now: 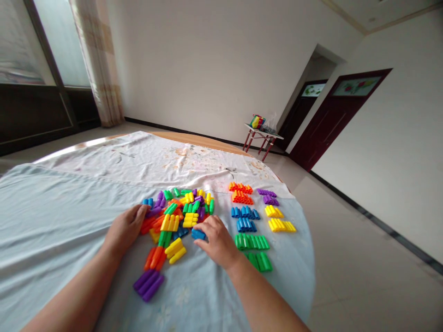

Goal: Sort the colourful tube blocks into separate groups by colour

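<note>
head: blocks (pixel 190 220) on tablecloth (pixel 65 212), pale walls (pixel 194 69)

The right hand (pixel 216 240) partly covered a blue block (pixel 198 234); its full shape was hidden. Lower pieces of the pile (pixel 191 220) lay concealed beneath others. Both forearms (pixel 81 281) ran off the bottom edge. Contents of the far clear bag (pixel 272 121) were too small to identify.

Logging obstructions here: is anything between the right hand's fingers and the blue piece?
Nothing visible: the fingers of the right hand touch the blue piece directly, at the near right side of the mixed pile.
</note>
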